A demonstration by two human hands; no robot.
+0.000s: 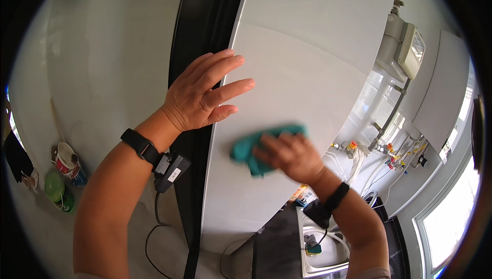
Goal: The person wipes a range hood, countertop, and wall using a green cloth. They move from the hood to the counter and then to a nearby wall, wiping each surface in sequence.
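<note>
A teal cloth (242, 148) lies bunched under my right hand (294, 157), which presses it on a smooth white panel (296, 75). Both the cloth and that hand are blurred. My left hand (203, 90) has its fingers spread and holds nothing. Its palm is over the black door frame (200, 21), with the fingertips reaching across the panel's edge; whether they touch is hard to tell. Each wrist wears a black strap with a small device and a cable.
At the right, a gas meter (409, 50) and pipes with valves (351, 145) are fixed to the wall. Below is a black countertop (275, 240) with a steel sink (326, 267) holding a sponge (313, 249). Buckets (69, 163) stand far left, near a person's feet (30, 181).
</note>
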